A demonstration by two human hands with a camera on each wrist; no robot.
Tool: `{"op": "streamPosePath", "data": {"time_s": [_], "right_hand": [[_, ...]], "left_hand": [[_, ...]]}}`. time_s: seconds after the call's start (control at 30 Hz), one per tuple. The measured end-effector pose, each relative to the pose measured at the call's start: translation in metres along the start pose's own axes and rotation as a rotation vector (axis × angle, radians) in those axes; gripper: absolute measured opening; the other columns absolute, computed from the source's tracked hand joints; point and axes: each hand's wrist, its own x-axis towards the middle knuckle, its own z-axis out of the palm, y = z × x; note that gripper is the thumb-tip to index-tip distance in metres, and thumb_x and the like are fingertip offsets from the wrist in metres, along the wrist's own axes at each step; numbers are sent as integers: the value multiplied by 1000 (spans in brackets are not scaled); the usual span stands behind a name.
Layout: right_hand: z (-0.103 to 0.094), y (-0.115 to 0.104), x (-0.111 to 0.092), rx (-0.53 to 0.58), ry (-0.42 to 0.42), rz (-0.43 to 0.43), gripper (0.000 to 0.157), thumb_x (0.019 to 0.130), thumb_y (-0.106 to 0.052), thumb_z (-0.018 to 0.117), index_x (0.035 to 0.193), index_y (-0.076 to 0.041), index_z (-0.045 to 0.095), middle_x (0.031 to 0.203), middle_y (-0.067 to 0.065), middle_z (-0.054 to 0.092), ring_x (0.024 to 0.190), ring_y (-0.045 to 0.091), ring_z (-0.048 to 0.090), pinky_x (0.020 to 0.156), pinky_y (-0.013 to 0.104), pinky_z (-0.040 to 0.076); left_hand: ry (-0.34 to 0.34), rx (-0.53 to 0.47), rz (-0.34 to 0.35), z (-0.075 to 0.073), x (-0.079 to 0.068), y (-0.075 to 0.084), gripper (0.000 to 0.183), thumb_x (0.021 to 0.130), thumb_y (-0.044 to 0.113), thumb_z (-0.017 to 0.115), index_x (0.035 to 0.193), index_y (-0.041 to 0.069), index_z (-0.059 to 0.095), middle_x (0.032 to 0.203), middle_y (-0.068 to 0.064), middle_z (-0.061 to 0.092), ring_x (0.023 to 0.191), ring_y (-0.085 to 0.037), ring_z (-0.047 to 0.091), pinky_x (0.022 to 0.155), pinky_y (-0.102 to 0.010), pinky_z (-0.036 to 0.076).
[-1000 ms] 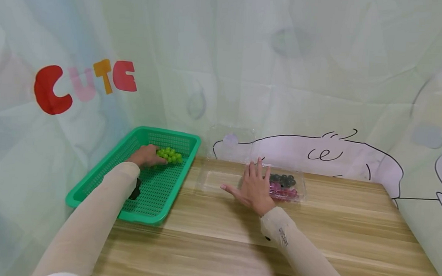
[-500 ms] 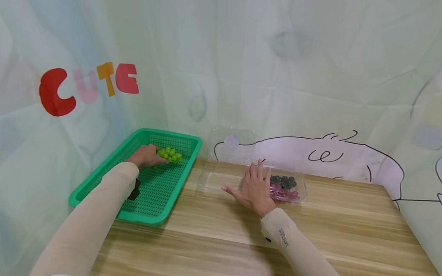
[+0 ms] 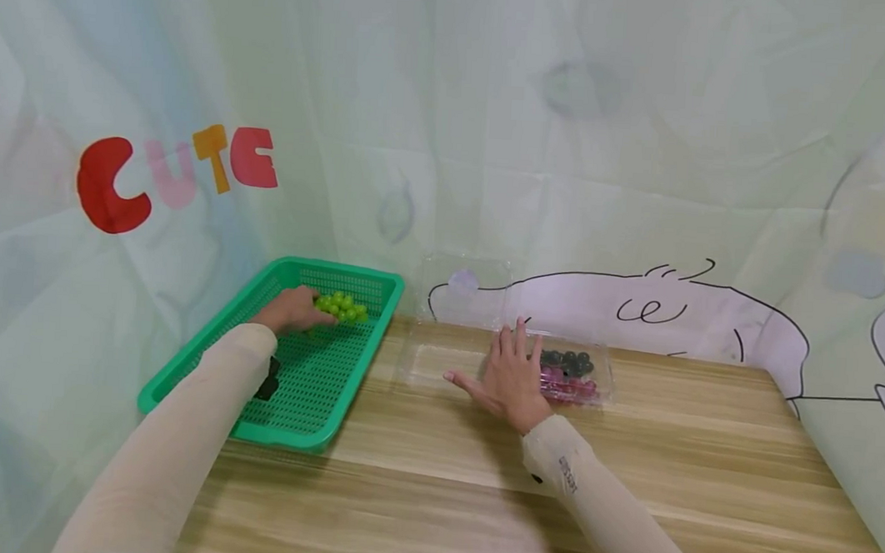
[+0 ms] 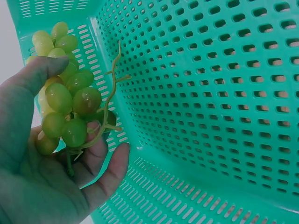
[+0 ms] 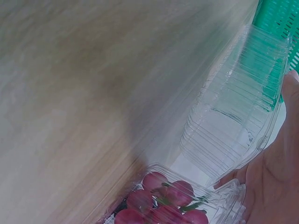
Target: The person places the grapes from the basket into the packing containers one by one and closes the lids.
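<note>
Inside the green basket [image 3: 316, 387], my left hand [image 3: 290, 310] holds a bunch of green grapes [image 3: 341, 307]. In the left wrist view its thumb lies over the grapes [image 4: 72, 100], with fingers behind them and a bare green stem [image 4: 111, 93] sticking out. My right hand [image 3: 514, 380] spreads its straight fingers over the clear plastic boxes at the back of the table. Left of it is an open box [image 3: 438, 364] with its lid [image 3: 464, 290] raised. To its right, another clear box [image 3: 604, 373] contains dark grapes [image 3: 569, 363] and red grapes [image 3: 568, 386].
A black object [image 3: 267, 382] shows beside the left sleeve, over the basket. Printed fabric [image 3: 479, 145] hangs close behind the wooden table [image 3: 431, 501] and along both sides. The basket stands close to the left fabric, its right rim near the open box.
The left hand and the green grapes have shifted very slightly within the basket. The right hand stays in place over the boxes.
</note>
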Motion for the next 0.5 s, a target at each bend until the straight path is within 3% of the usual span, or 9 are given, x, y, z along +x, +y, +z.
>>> {"op": "streamPosePath", "data": {"time_s": [0.5], "right_hand": [[-2,-1,0,-4,-7,6,122,82,-93,30,154,5,35,159,24,36,154,44,13,119,68,16]], "left_hand": [[22,-53,0,-2,-8,4,88,98,47,61,156,-7,25,156,-34,31,138,-53,38,106,-65,41]]}}
